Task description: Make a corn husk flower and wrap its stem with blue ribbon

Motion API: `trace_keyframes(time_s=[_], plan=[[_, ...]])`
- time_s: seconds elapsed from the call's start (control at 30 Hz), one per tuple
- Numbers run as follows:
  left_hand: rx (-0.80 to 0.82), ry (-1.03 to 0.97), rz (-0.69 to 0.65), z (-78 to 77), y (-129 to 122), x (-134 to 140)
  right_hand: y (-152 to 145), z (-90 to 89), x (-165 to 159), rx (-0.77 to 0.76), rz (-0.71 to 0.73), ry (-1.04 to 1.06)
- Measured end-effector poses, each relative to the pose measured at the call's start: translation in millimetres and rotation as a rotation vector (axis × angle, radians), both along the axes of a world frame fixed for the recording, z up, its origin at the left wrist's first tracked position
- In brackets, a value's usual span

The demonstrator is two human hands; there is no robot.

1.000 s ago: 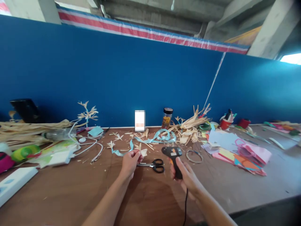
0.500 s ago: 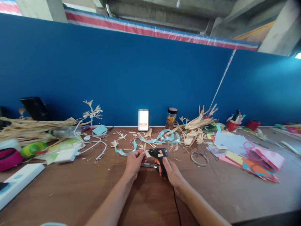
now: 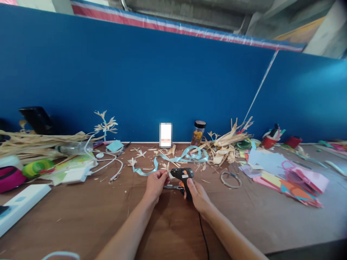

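Observation:
My right hand [image 3: 198,193] is wrapped round the grip of a black hot glue gun [image 3: 183,175], whose nozzle points left. Facing that nozzle, my left hand [image 3: 157,183] is closed in a pinch on a small pale piece of dried husk [image 3: 167,167]; its lower part is hidden by the fingers. Nozzle and husk are very close, and I cannot tell if they touch. Beneath the glue gun a pair of scissors [image 3: 173,187] lies on the table, partly covered. Light blue ribbon [image 3: 177,158] curls behind my hands, with a husk flower [image 3: 132,162] at its left end.
Husk scraps lie about the brown table [image 3: 108,220]. A black-lidded jar [image 3: 197,133] and a husk heap [image 3: 226,144] stand back right, near a wire coil [image 3: 231,180] and coloured paper [image 3: 271,164]. At left are a power strip [image 3: 24,207] and white cables [image 3: 108,162].
The view has tilted down slightly, so the scene shifts a little. The glue gun's nozzle sits slightly nearer my left fingers. Both hands keep their holds.

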State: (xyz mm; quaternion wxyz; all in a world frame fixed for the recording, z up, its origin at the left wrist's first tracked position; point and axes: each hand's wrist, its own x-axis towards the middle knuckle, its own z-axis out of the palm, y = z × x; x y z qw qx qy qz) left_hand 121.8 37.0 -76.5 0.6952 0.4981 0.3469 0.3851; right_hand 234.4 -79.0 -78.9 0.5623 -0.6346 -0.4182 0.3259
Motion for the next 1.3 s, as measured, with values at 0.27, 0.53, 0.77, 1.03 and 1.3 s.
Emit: trace_keyframes(time_s=[0.27, 0.53, 0.77, 1.03, 1.3], plan=[[0.009, -0.008, -0.006, -0.6, -1, 1, 0, 0.1, 0, -0.015, -0.005, -0.040], [0.034, 0.000, 0.037, 0.5, 1, -1, -1, -0.2, 0, 0.010, -0.012, 0.048], [0.111, 0.041, 0.030, 4.9, 2, -2, -2, 2.9, -3, 0.071, -0.023, 0.153], [0.173, 0.131, -0.022, 1.1, -1, -1, 2, 8.7, -3, 0.124, -0.148, 0.251], [0.004, 0.054, -0.088, -1.6, -2, 2, 4, 18.6, 0, 0.206, -0.117, 0.282]])
